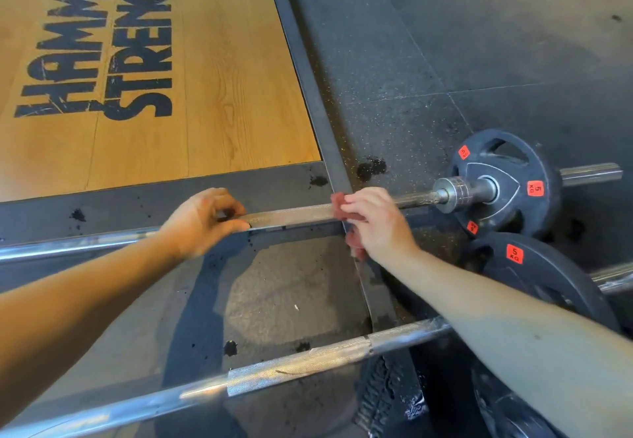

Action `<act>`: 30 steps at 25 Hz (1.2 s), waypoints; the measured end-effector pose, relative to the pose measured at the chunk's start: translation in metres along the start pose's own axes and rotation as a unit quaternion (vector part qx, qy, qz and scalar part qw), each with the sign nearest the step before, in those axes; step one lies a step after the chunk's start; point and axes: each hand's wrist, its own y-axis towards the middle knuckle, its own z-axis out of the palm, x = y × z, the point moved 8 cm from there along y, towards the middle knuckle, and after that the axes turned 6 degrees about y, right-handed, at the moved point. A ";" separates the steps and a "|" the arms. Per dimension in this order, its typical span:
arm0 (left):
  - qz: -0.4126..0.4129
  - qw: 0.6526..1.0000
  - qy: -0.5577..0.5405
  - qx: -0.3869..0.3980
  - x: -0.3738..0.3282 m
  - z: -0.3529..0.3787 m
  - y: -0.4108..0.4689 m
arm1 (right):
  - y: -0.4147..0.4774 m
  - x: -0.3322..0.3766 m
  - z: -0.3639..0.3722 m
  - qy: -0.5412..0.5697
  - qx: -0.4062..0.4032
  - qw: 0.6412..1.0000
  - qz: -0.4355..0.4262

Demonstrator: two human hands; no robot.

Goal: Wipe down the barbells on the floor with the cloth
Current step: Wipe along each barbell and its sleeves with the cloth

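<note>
Rubber floor (479,43): dark, speckled, fills the upper right and runs down under everything at the bottom. Wet-looking dark spots near the centre.

Wooden platform (212,77): upper left, pale boards, big black lettering reading HAMMER STRENGTH. A dark metal edging strip (308,77) runs diagonally along its right side, down toward the centre.

Near barbell (298,358): crosses the lower frame from bottom left, rising to the right, knurled patch mid-shaft. My right forearm passes over its right part.

Far barbell (291,216): lies across the middle of the frame, left edge to right edge, on the floor just below the platform. Both my hands are on it.

Near plate (541,276): black, lower right, partly behind my right forearm. Far plate (503,208): black, right of centre, on the far barbell's sleeve, standing on edge. The two plates overlap in this view. Both carry orange 5 KG stickers.

Left hand (202,218): left of centre, thumb below and curled fingers above the far barbell's knurled section, closed on the shaft.

Right hand (376,221): just right of centre, fingers bent over the shaft, clamped on the cloth.

Cloth (340,206): red, bunched, wrapped against the far barbell under my right fingers; a tail hangs below the palm.
</note>
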 end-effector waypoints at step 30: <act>0.108 0.987 0.047 -0.110 -0.013 0.013 -0.007 | -0.012 -0.085 -0.088 -0.052 -0.038 0.981 0.185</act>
